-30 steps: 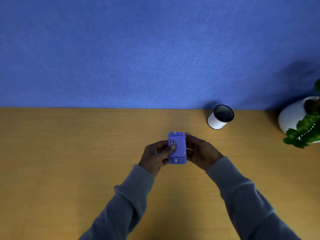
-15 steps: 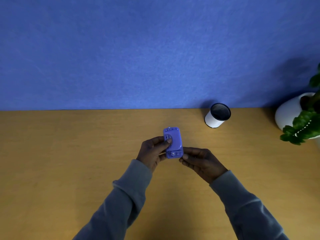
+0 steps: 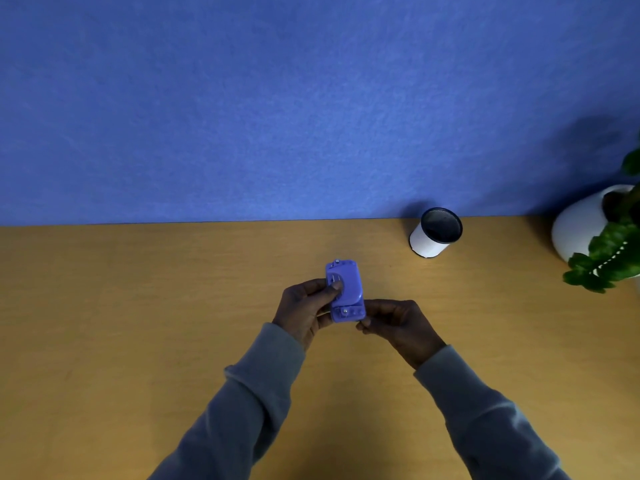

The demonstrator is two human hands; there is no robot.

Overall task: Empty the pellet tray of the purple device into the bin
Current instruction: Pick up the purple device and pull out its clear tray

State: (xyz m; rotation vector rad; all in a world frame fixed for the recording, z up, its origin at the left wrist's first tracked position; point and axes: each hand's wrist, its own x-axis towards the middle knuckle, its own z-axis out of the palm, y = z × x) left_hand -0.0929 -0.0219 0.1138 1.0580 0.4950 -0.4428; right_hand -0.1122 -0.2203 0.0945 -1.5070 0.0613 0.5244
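The purple device [image 3: 347, 289] is a small rounded plastic block held upright above the wooden table [image 3: 138, 306]. My left hand [image 3: 308, 310] grips its left side, thumb pressed on its face. My right hand [image 3: 398, 323] pinches the device's lower right corner with its fingertips. The bin [image 3: 434, 233], a small white cylinder with a dark rim and dark inside, stands at the back of the table, to the right of and beyond the device. The pellet tray itself cannot be made out.
A white round pot [image 3: 581, 223] with a green leafy plant [image 3: 609, 254] sits at the table's far right. A blue wall [image 3: 277, 98] rises behind the table's back edge.
My right hand slid from the device's right side down to its lower corner. The device tilted slightly and shifted a little left and away from me.
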